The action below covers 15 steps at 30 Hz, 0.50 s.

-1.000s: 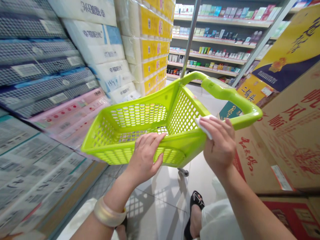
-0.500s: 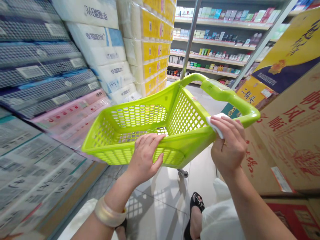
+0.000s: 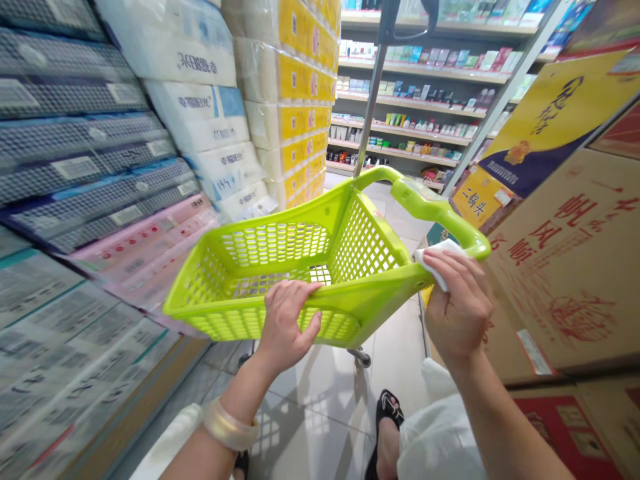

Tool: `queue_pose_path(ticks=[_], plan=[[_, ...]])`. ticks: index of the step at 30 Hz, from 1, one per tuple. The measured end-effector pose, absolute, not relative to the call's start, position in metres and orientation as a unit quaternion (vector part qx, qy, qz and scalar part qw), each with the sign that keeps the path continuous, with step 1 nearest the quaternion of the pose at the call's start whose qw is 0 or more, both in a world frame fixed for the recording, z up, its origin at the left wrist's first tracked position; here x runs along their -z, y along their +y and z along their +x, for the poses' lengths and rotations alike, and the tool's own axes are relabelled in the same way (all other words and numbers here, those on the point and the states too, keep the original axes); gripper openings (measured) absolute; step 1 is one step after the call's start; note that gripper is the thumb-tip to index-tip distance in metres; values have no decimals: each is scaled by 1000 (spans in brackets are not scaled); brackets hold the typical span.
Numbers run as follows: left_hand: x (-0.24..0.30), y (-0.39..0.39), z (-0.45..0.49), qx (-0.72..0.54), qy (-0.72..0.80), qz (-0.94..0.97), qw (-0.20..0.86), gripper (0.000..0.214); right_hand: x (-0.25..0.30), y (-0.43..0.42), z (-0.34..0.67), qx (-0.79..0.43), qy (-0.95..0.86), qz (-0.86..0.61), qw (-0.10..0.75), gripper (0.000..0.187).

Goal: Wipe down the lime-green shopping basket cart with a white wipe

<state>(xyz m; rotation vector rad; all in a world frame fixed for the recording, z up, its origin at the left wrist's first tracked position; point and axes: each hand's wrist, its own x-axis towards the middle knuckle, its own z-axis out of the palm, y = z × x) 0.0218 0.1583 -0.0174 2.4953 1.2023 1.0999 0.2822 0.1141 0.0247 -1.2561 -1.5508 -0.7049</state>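
Note:
A lime-green plastic shopping cart (image 3: 380,303) with lattice sides stands before me at a slant, its basket empty. My left hand (image 3: 289,327) grips the cart's near rim, fingers folded over the edge and thumb outside. At the near end of the handle, where it joins the rim, my right hand (image 3: 457,293) presses a folded white cloth or tissue (image 3: 436,257); which of the two it is I cannot tell. The cart's curved handle (image 3: 430,207) arcs away toward the far side. A metal pole (image 3: 369,113) rises from the cart's far corner.
Plastic-wrapped tissue packs (image 3: 207,120) and yellow-white paper packs (image 3: 300,87) are stacked at left. Cardboard cartons (image 3: 575,267) rise close on the right. Shelves of small boxed goods (image 3: 410,93) stand at the back. My sandalled foot (image 3: 385,427) is on the tiled floor (image 3: 310,400).
The view has tilted up a little, showing more of the pole's top. My right hand and the white cloth stay at the handle's near end; my left hand keeps its grip on the rim.

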Motion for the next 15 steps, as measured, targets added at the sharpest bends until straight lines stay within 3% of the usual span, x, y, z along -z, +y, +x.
queue_pose_path(ticks=[6,15], plan=[[21,153,16,-397,408,817,87,24,-31,87,287,282,-677,-517,441,36],[18,160,-4,-411,434,795,101,27,-52,42,300,217,-657,-526,494,30]])
